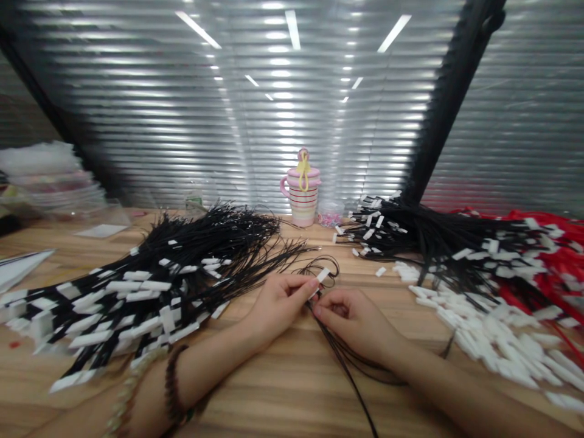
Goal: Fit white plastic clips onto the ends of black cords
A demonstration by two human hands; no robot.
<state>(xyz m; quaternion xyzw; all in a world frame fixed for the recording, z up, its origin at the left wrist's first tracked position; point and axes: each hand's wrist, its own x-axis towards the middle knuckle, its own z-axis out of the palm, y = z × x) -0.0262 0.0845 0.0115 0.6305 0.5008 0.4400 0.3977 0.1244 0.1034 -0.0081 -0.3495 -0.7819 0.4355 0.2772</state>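
Small white rectangular tab (323, 274): above the mid-table wood (255, 395), pinched by left thumb and forefinger (285, 304). Right hand (351, 319) pinches thin black cord (350, 377) beside it; unit judged incomplete. Left, bundled white-tabbed black cords (214, 234) appear completed. Right, loose white strips (483, 340) apparently remain unused.

In front of the striped mug (302, 204), a small white strip (323, 275) slants; thin black cords (359, 394) (looped near the strip) trail away from the mug.
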